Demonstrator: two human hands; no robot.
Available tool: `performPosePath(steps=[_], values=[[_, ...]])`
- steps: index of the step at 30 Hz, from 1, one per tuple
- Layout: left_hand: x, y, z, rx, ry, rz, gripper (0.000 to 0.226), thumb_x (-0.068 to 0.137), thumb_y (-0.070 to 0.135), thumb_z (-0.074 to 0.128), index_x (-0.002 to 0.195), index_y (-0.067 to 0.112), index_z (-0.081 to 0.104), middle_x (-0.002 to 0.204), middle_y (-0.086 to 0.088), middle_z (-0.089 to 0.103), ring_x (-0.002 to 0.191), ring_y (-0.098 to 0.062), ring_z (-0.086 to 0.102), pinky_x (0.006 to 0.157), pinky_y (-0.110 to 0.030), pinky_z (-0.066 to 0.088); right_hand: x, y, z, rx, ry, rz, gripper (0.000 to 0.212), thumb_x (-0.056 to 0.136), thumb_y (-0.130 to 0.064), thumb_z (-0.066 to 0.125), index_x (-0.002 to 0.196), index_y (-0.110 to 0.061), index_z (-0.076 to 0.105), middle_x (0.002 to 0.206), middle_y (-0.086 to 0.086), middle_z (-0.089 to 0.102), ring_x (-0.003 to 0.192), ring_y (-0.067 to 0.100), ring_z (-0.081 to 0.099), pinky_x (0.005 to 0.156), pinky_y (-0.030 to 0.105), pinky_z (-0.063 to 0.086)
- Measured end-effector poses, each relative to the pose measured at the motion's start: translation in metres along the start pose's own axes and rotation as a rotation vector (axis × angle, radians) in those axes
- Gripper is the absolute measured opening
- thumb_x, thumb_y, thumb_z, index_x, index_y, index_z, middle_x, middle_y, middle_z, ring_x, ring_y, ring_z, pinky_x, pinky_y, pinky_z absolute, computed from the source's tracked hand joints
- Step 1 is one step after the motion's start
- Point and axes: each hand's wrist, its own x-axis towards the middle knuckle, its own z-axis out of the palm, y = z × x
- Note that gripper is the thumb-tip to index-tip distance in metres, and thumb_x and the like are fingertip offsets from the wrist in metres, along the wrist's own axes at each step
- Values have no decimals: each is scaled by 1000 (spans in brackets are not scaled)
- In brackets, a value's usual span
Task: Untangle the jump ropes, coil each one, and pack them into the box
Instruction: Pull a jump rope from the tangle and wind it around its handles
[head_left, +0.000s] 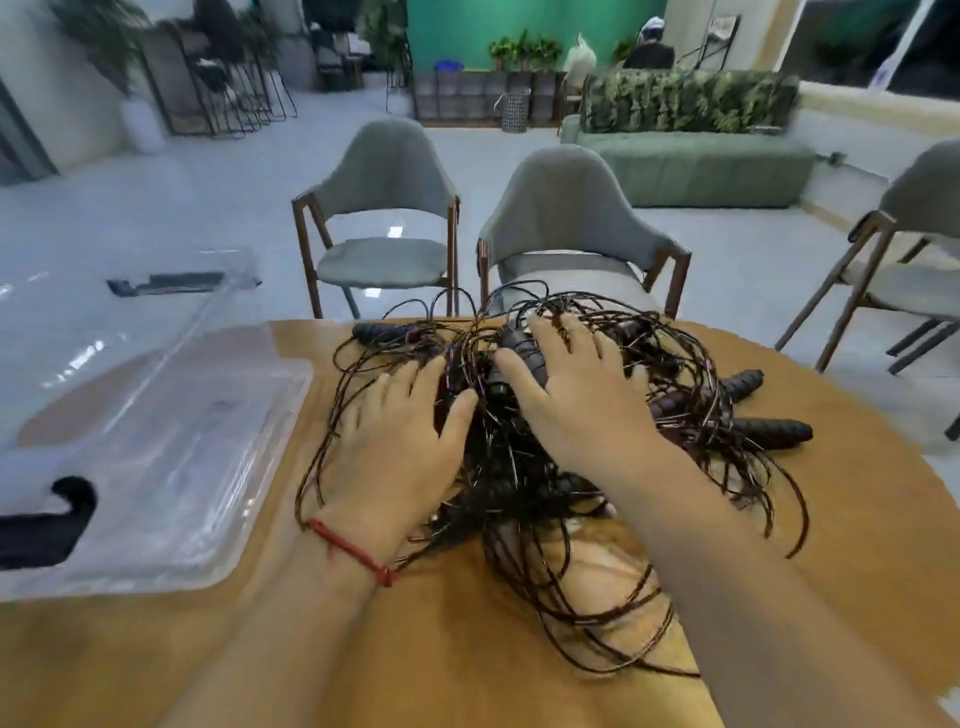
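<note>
Left hand (395, 447) and right hand (576, 400) splayed flat on ropes (511, 483), gripping nothing, likely pinning tangle to find a handle; box (171, 441) alongside.

left hand (395, 447): thin red cord bracelet (349, 546), knotted, round the wrist | right hand (571, 400): wrist bare | forearms (727, 571): both uncovered

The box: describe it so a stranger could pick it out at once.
Start at the round wooden table. At its left edge, left of the tangled jump ropes and the left hand, lies a shallow box. Unlike those dark ropes, it is clear plastic with black fittings.
</note>
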Motion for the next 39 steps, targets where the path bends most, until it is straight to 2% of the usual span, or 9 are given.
performPosePath(steps=[3, 7, 9, 11, 14, 20, 26, 35, 39], values=[[-29, -12, 7, 129, -37, -16, 72, 102, 69, 34, 166, 38, 21, 174, 3, 24, 161, -25, 19, 125, -58, 30, -26, 6, -1, -64, -35, 9, 78, 96, -87, 19, 164, -49, 14, 178, -3, 7, 162, 37, 6, 124, 74, 11], [-46, -30, 21, 191, -41, -9, 80, 99, 74, 34, 168, 41, 12, 177, 2, 10, 163, -32, 9, 124, -68, 23, -35, 28, 33, -244, -89, -9, 87, 93, -88, 27, 167, -45, 9, 179, 0, -4, 161, 45, -1, 119, 80, 13], [-52, -43, 27, 199, -38, -4, 80, 98, 77, 32, 168, 44, 11, 177, 3, 13, 163, -32, 13, 123, -72, 22, -37, 42, 50, -300, -86, -32, 88, 92, -90, 25, 166, -45, 11, 179, 0, -9, 161, 47, -4, 118, 82, 13], [-58, -54, 32, 211, -37, -14, 77, 97, 81, 24, 166, 47, 13, 174, 4, 25, 160, -27, 22, 122, -69, 25, -38, 52, 60, -318, -92, -42, 89, 90, -92, 21, 166, -45, 17, 178, -1, -10, 160, 48, -6, 117, 82, 13], [-60, -60, 39, 184, 1, -9, 73, 99, 78, 20, 166, 48, 19, 170, 6, 35, 157, -22, 29, 121, -65, 27, -36, 56, 67, -325, -59, -32, 89, 88, -92, 21, 164, -46, 23, 178, 2, -2, 159, 47, -2, 118, 81, 14], [-54, -71, 53, 169, 19, 21, 69, 104, 72, 24, 167, 47, 14, 171, 7, 33, 158, -19, 27, 125, -65, 19, -33, 53, 90, -332, 46, -21, 84, 88, -87, 26, 159, -44, 35, 175, 5, 8, 158, 45, 4, 116, 79, 14], [-53, -72, 56, 157, 50, 30, 67, 105, 70, 27, 167, 47, 15, 171, 7, 34, 157, -18, 28, 127, -62, 16, -30, 55, 95, -332, 73, -29, 83, 89, -84, 25, 160, -42, 36, 175, 6, 9, 158, 45, 3, 115, 79, 13], [-49, -73, 62, 165, 90, 35, 68, 103, 69, 30, 166, 45, 22, 164, 7, 46, 150, -18, 41, 123, -59, 25, -25, 59, 105, -314, 143, -44, 78, 92, -81, 24, 158, -42, 39, 173, 5, 11, 159, 41, 5, 116, 78, 13], [-47, -75, 63, 168, 71, 44, 67, 104, 67, 31, 166, 45, 23, 164, 6, 46, 151, -18, 41, 123, -57, 24, -24, 59, 107, -309, 165, -43, 77, 92, -80, 26, 157, -41, 41, 172, 5, 14, 159, 41, 6, 116, 78, 13]])
